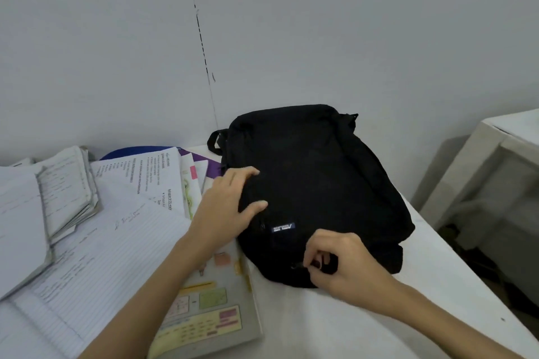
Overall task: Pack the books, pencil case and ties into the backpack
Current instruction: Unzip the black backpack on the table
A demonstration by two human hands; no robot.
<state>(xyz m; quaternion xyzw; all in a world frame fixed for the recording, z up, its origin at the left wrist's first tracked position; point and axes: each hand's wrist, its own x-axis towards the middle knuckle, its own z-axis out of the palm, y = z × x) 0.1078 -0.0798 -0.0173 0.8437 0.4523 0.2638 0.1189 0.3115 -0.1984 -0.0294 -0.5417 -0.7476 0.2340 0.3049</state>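
Black backpack [318, 183], upside-down ASUS label [283, 227], hands on it

Left hand [230, 204] lies flat, fingers [248, 171] spread; right hand [341, 265] pinches, fingers curled

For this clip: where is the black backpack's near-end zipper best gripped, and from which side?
Pinch the zipper pull at the backpack's near end, coming from the person's side. The pull is small and faces the person. The right hand already pinches there, while the left hand lies flat on the bag, probably steadying it.
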